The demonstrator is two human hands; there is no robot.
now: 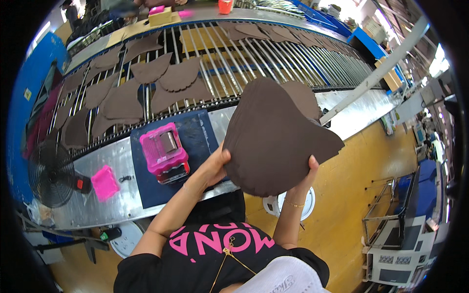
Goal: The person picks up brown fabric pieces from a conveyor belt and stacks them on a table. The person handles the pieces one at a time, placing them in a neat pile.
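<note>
Brown cut-out pieces, stacked into one thick pile (278,141), sit between our hands in the head view, raised above the near edge of the desk (112,161). Our left hand (215,163) grips the pile's lower left edge with the thumb on its face, and our right hand (309,171) clasps its lower right edge, fingers curled round behind; both hands are closed on the pile.

As for progress, we judge the work partly done: many single brown pieces (161,80) already lie spread over the metal roller conveyor (273,58) beyond our hands, mostly up and to the left, while the rollers to the upper right are largely bare. The pile we hold is thick, so plenty appears left to lay out.

Just left of our left hand a pink box-shaped tool (164,152) stands on a dark blue mat (195,132). Farther left lies a small pink square pad (104,182), and beyond that a black wire-guard fan (49,173). Far beyond our hands, at the conveyor's far side, stand a tan cardboard box (160,17) with a pink thing on top and a small red container (225,6). A blue panel with a small yellow label (28,94) rises well to the left. Its markings are too small to make out.
</note>
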